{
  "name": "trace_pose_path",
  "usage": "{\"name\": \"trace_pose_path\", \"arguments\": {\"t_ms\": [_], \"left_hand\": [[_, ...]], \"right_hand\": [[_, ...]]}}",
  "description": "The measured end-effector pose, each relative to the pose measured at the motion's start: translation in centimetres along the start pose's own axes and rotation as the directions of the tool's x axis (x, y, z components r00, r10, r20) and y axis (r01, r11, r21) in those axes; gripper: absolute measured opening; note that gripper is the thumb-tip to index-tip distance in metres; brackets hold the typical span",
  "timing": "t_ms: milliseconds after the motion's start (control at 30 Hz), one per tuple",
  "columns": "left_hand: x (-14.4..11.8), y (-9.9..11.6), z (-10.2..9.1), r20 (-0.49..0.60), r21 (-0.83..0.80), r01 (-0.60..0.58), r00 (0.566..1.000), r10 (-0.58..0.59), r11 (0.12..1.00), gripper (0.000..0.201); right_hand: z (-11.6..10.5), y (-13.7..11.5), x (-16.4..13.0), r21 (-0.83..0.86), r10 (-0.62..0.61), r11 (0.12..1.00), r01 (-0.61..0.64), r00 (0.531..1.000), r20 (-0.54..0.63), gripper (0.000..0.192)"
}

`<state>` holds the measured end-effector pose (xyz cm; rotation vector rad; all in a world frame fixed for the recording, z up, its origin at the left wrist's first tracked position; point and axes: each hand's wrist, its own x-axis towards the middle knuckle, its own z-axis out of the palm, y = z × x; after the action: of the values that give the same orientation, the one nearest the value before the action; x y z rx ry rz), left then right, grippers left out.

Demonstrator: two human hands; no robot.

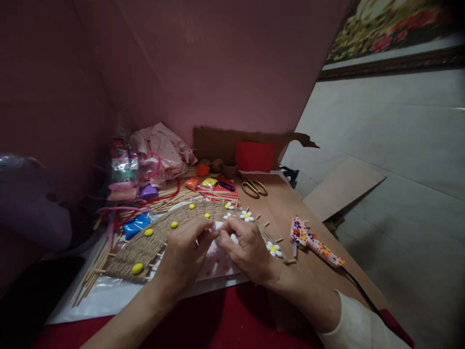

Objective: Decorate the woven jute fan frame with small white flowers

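My left hand (187, 252) and my right hand (250, 247) meet fingertip to fingertip over the middle of a fan-shaped panel (127, 259) woven from brown twine around thin sticks. Both are closed in a pinch. A small lump of white clay (234, 238) shows inside my right hand; whatever my left fingertips pinch is hidden. Yellow oval dots (148, 232) sit along the panel's left and upper part. White daisies with yellow centres, such as one daisy (274, 249), lie along its right side. Pale pink dotted material (218, 261) shows beneath my hands.
Gold-handled scissors (254, 188) lie behind the panel. A flower-patterned glue gun (314, 242) rests at right, its cord trailing forward. Blue clay (136, 226), wooden sticks (85, 281) and crumpled pink cloth (163, 150) are at left. Red card (255, 156) leans against cardboard (214, 140) by the wall.
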<state>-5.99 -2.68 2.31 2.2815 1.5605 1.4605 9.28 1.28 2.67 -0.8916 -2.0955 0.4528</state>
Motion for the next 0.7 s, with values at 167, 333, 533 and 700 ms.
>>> {"name": "trace_pose_path", "arguments": {"t_ms": [167, 333, 533, 700], "left_hand": [[0.1, 0.0, -0.1, 0.025, -0.068, -0.014, 1.000, 0.016, 0.998, 0.011], [0.4, 0.3, -0.5, 0.104, -0.091, 0.008, 0.995, 0.002, 0.996, 0.014], [1.0, 0.5, -1.3, 0.277, -0.033, 0.120, 0.955, -0.106, 0.992, 0.014], [1.0, 0.5, -1.4, 0.296, 0.039, 0.121, 0.947, -0.127, 0.992, 0.011]], "right_hand": [[0.0, 0.1, -0.2, -0.137, -0.116, 0.984, 0.113, 0.993, -0.012, 0.012], [-0.1, 0.3, -0.2, -0.107, -0.149, 0.983, 0.149, 0.989, 0.005, 0.012], [-0.1, 0.4, -0.3, -0.012, -0.201, 0.979, 0.202, 0.977, 0.067, 0.010], [0.0, 0.9, -0.4, 0.026, -0.253, 0.967, 0.252, 0.962, 0.106, 0.011]]}}
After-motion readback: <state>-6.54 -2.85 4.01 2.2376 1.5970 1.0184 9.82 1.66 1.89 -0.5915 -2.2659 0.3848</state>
